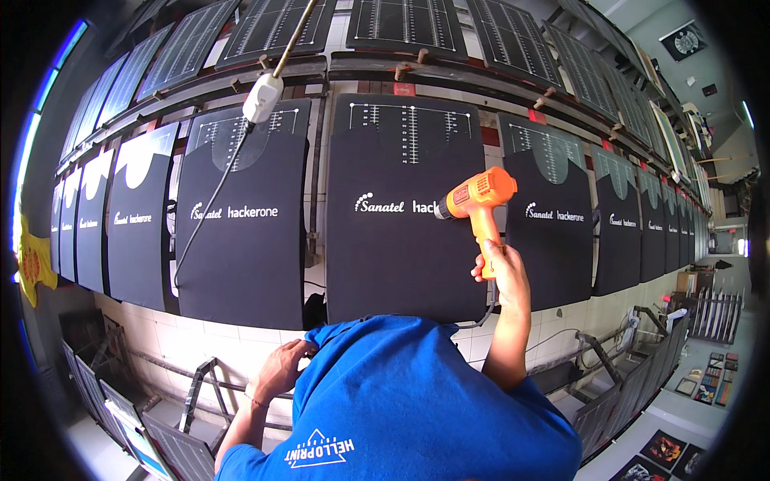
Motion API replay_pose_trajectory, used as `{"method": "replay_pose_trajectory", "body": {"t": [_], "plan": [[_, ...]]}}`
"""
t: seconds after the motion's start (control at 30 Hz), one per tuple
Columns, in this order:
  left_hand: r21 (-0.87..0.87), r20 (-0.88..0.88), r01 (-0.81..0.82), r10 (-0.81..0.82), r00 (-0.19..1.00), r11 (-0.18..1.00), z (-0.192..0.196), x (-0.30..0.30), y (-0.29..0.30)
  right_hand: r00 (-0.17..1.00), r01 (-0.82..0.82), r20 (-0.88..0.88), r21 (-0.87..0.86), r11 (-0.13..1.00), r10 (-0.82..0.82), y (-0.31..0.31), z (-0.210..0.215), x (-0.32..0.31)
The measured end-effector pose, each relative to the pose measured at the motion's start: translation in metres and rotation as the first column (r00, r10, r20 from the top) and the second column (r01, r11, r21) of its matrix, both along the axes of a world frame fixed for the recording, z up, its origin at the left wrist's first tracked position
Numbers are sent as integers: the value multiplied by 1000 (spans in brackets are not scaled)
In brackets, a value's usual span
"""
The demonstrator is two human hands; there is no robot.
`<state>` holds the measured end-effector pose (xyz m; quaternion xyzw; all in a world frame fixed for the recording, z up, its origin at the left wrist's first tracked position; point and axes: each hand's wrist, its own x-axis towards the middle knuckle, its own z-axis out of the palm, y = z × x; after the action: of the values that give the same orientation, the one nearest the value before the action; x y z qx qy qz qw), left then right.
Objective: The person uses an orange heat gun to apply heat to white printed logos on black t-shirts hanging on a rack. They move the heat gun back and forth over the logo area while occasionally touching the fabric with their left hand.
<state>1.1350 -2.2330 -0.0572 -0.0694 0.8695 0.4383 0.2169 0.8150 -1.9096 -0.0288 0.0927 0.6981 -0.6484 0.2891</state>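
Observation:
My right hand [501,268] is closed round the handle of an orange heat gun [480,192]. Its dark nozzle points left, over the white print on a black T-shirt [401,264] stretched on the middle board, and covers the end of the lettering. Below that board's left corner is my left hand [282,369], next to my blue shirt [385,377]. Its fingers are bent and partly hidden, so whether they hold anything does not show.
More printed black shirts [241,240] lie on boards in a row to both sides. A white plug connector [263,98] hangs at upper left, its black cable crossing the neighbouring shirt. Behind run metal rails [449,68] and another row of marked boards [405,28].

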Motion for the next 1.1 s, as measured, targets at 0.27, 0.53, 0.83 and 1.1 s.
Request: {"method": "replay_pose_trajectory", "body": {"t": [0.27, 0.53, 0.83, 1.1], "plan": [[52, 12, 67, -68, 998, 996, 4, 8, 3, 1000, -11, -17, 55, 998, 12, -4, -3, 3], [-42, 1, 126, -126, 992, 991, 13, 4, 11, 999, -36, -12, -11, 999, 36, -11, 2, 2], [-142, -88, 153, -166, 982, 978, -9, 9, 21, 993, -110, -36, -42, 993, 108, -17, -3, -12], [-102, -106, 20, -31, 994, 995, -34, 37, 34, 993, -119, -21, -27, 993, 119, -9, -2, -13]]}}
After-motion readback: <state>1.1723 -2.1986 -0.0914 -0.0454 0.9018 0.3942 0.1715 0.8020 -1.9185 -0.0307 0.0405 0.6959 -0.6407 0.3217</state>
